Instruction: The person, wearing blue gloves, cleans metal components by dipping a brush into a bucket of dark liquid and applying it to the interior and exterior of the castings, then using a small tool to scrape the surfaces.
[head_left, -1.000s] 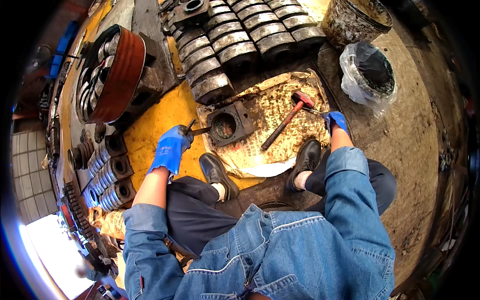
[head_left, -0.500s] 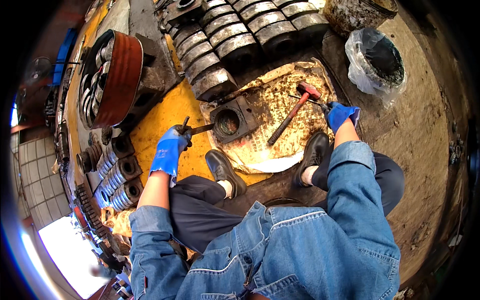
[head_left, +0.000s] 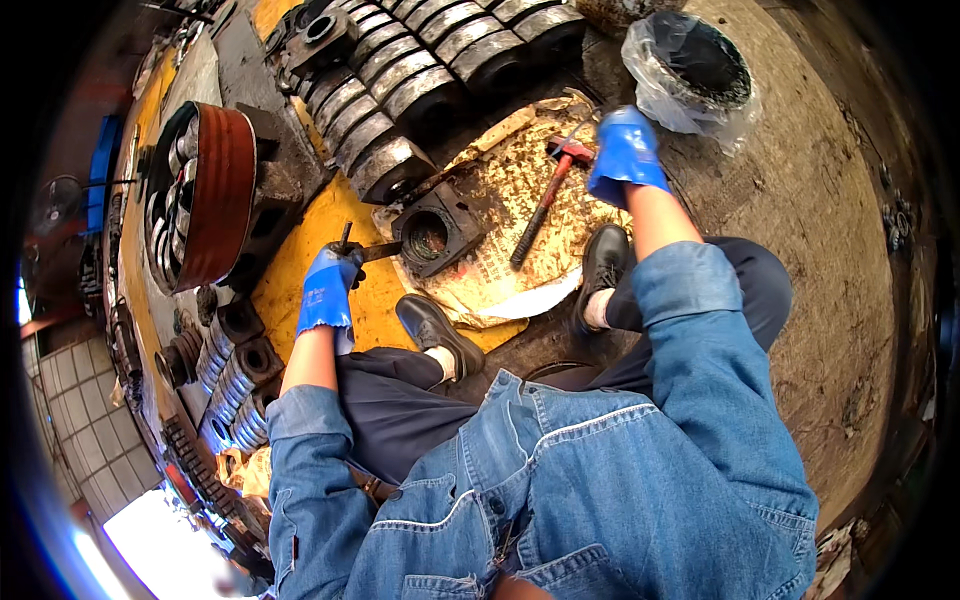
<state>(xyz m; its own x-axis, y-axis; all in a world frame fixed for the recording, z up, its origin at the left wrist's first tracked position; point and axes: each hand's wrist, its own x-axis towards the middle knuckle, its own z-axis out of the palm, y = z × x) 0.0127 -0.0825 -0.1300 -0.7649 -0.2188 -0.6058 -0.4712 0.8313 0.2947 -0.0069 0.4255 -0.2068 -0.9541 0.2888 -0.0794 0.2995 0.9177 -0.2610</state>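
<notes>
the left hand (head_left: pixel 335 275) has its gloved fingers curled and clamped around a dark flat bar (head_left: pixel 381 251), with a thin rod (head_left: pixel 346 234) standing up from the same fist. the bar's long axis runs left to right, from the fingers to the left side of a square metal block (head_left: pixel 455 226); its tip meets the block's edge in view, though whether it truly touches cannot be told. the block sits on the left part of a stained sheet (head_left: pixel 500 288), its round bore facing up, and the left hand is clearly the nearer to it.

the right hand (head_left: pixel 626 155) is well apart from the block, just right of the head of a red hammer (head_left: pixel 545 205). the hammer's handle slants from near left to far right, head at the far end. the right fingers are blurred and turned away, so i cannot tell whether they are apart or together, or hold anything. a bag-lined bucket (head_left: pixel 652 82) stands to the far right of that hand.

no brand can be made out: the left cuff bears faint pale print and the sheet smeared reddish characters, neither legible.
</notes>
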